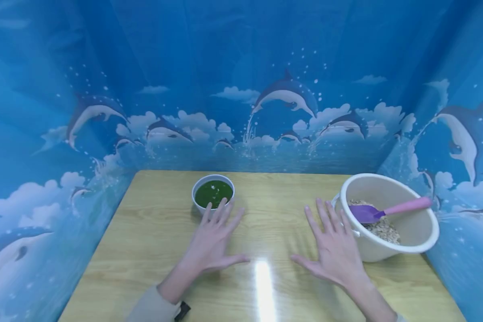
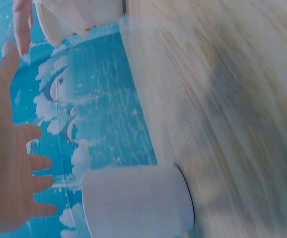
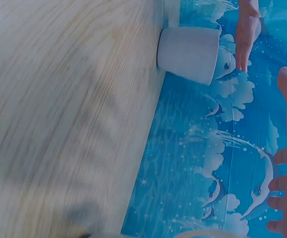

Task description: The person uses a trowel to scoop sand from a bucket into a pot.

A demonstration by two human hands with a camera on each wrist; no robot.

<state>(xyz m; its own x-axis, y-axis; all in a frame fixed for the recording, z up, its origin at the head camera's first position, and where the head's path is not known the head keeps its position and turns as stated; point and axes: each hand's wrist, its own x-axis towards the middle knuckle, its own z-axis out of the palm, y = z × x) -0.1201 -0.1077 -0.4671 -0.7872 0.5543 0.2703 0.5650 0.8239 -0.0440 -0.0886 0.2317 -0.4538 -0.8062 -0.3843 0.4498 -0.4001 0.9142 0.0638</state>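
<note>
Left hand and right hand hover spread and empty, white bowl just ahead of the left, bucket with scoop beside the right, where slow, level moves should best prevent spills!

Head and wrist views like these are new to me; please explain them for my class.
No machine shows: a person's bare left hand and bare right hand are spread open above a pale wooden table, holding nothing. One camera, worn on the head, looks forward and down; one on each wrist gives the sideways pictures. On the table stand a round white bowl with dark green contents and a white plastic bucket of pale flakes, where a purple scoop with a pink handle rests.
</note>
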